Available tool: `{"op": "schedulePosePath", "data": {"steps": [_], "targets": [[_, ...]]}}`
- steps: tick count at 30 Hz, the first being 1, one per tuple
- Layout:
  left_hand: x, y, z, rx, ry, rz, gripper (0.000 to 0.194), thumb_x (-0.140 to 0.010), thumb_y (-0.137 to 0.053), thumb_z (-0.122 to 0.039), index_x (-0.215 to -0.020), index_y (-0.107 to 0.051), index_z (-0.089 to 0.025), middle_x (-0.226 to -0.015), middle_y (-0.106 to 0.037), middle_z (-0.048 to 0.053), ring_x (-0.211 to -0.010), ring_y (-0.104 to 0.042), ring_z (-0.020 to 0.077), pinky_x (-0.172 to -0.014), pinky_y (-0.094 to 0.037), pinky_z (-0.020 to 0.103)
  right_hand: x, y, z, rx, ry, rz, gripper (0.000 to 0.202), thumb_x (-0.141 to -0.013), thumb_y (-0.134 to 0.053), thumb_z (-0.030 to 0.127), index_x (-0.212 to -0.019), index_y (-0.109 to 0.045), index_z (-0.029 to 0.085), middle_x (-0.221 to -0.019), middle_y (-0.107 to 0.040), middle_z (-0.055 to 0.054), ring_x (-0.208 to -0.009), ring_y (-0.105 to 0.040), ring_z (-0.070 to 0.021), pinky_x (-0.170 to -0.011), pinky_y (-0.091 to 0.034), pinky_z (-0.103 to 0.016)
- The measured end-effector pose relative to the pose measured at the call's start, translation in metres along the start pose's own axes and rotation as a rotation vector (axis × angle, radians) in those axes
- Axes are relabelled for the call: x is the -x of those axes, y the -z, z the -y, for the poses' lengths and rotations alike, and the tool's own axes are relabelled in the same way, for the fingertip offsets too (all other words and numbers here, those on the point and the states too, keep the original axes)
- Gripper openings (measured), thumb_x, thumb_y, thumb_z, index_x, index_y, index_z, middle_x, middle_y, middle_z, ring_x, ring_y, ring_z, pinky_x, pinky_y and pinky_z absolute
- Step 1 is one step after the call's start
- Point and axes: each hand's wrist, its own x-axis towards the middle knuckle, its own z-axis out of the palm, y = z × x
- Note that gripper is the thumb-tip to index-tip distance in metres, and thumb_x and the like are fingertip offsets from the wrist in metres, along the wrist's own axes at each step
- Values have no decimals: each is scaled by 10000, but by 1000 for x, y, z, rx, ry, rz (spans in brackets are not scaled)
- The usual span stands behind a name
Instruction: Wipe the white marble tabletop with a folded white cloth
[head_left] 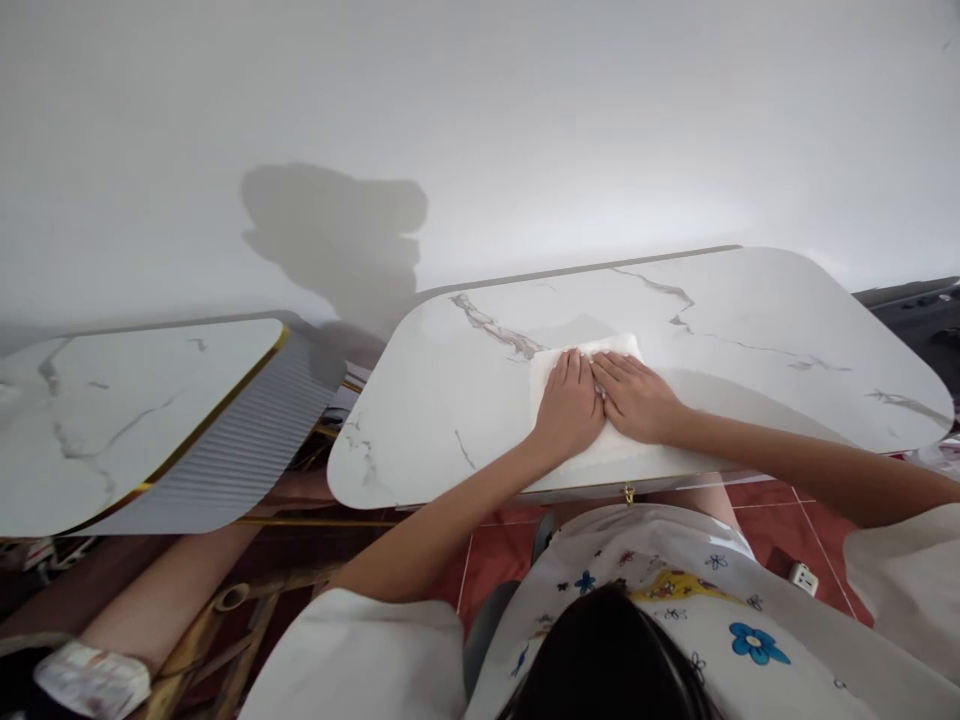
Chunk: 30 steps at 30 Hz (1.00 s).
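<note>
A folded white cloth point(611, 446) lies on the white marble-patterned table point(427, 390), near its front edge. My left hand point(571, 405) rests palm down on the cloth's left half, its fingers stretched forward. Beside it, my right hand point(637, 398) lies flat on the other half, with its fingers pointing up and to the left. The fingertips of both hands almost meet near the cloth's middle. Neither hand grips the cloth; both press on it from above. What lies under the palms is hidden.
A second marble-patterned table point(150, 420) with a gold edge and ribbed side stands at left. The wall point(525, 120) rises behind both. A small drawer knob point(629, 494) sits at the table front. A white plug adapter point(804, 578) is on the red tiled floor.
</note>
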Motion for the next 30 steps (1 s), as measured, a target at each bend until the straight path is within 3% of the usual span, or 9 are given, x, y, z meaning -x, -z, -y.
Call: {"op": "schedulePosePath", "data": {"steps": [6, 12, 18, 24, 30], "targets": [[-61, -19, 35, -3, -73, -124, 518, -854, -304, -200, -1304, -386, 46, -1383, -410, 253, -1348, -298, 309, -1107, -265, 496, -52, -14, -41, -8, 8, -8, 485, -881, -299, 185, -1316, -455, 38, -1358, -486, -158, -1276, -405, -253, -1064, -299, -426], [-115, -22, 74, -41, -39, -116, 506, -856, -306, -196, -1274, -425, 62, -1372, -424, 253, -1321, -346, 294, -1119, -258, 442, -112, -29, -71, 30, 30, -20, 466, -888, -325, 185, -1305, -456, 22, -1329, -506, -163, -1237, -431, -254, -1044, -293, -381], [-153, -22, 111, -61, -28, -98, 503, -848, -312, -173, -1270, -419, 79, -1370, -418, 265, -1321, -343, 296, -1114, -245, 444, -163, -42, -88, 26, 37, 3, 457, -896, -345, 181, -1313, -449, 26, -1341, -496, -154, -1244, -414, -243, -1044, -279, -356], [-175, -23, 125, -60, 6, -68, 503, -863, -306, -164, -1280, -389, 106, -1379, -396, 278, -1334, -316, 300, -1118, -221, 444, -191, -49, -106, 0, 53, 37, 467, -895, -347, 167, -1339, -431, 46, -1384, -463, -129, -1274, -390, -222, -1070, -245, -330], [-197, -23, 123, -55, 11, -42, 480, -880, -284, -144, -1294, -385, 76, -1394, -389, 257, -1333, -322, 283, -1118, -225, 434, -197, -48, -118, 15, -18, 32, 466, -908, -322, 163, -1339, -423, 14, -1391, -449, -150, -1287, -372, -241, -1068, -240, -341]]}}
